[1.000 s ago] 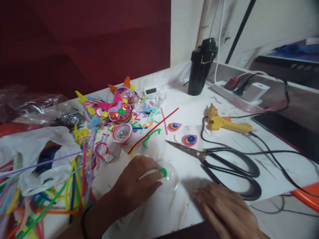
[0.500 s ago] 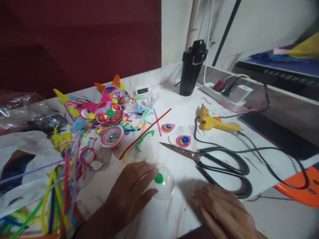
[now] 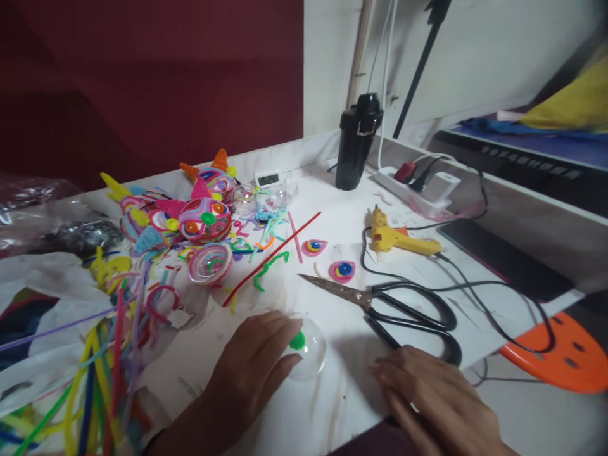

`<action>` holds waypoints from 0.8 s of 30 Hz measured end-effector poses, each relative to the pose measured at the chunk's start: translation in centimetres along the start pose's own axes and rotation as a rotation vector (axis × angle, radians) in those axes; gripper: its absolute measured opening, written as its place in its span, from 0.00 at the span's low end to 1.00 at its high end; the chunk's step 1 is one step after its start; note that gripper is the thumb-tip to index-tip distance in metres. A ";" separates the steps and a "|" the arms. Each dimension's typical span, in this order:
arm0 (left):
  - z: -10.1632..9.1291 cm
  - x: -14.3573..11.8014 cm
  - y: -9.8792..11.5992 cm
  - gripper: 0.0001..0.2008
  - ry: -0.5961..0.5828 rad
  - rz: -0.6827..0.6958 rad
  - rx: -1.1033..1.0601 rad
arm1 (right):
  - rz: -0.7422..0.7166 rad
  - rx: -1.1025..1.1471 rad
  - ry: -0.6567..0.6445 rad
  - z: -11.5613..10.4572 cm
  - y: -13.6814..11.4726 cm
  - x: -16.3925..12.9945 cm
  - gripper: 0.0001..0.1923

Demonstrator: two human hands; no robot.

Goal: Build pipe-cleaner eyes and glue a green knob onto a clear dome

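Note:
My left hand (image 3: 254,367) rests on a clear plastic half-ball (image 3: 311,351) that lies on the white table (image 3: 342,392), fingers over its left side. A small green coil (image 3: 297,341) shows at its top, beside my fingertips. My right hand (image 3: 434,396) lies flat on the table near the front edge, palm down, fingers apart, holding nothing. Its fingertips are just short of the handles of big black scissors (image 3: 403,307), whose blades point left.
A yellow glue gun (image 3: 396,237) with a black cord lies to the right. Behind are a black bottle (image 3: 355,142) and a power strip (image 3: 420,180). Colourful pipe-cleaner balls (image 3: 204,218), two coiled eyes (image 3: 342,271) and loose pipe cleaners (image 3: 114,342) fill the left. An orange stool (image 3: 553,348) stands right.
The view has swung slightly, shifting everything left and down in the picture. Both hands stay where they were, left on the clear half-ball, right flat on the table.

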State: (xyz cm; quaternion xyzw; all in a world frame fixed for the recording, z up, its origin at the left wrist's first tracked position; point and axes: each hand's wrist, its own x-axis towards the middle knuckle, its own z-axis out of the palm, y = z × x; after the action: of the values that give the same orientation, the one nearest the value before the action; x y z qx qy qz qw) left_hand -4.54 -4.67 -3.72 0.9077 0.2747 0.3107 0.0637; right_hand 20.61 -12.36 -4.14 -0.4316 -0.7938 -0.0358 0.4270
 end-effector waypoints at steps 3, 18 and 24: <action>0.2 -0.1 0.1 0.18 0.031 -0.035 0.002 | 0.018 -0.054 -0.002 -0.6 0.7 0.0 0.08; 0.7 -0.5 -0.6 0.17 0.091 -0.030 0.012 | 0.128 -0.120 -0.015 -2.0 4.0 0.2 0.10; 0.9 -0.1 -0.2 0.16 0.164 -0.050 0.033 | 0.141 -0.086 -0.025 -1.3 4.0 0.0 0.10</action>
State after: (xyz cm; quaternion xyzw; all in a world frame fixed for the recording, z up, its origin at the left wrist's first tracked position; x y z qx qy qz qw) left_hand -4.16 -4.49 -4.55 0.8731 0.3065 0.3776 0.0338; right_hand 24.30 -10.43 -4.54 -0.5047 -0.7646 -0.0344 0.3993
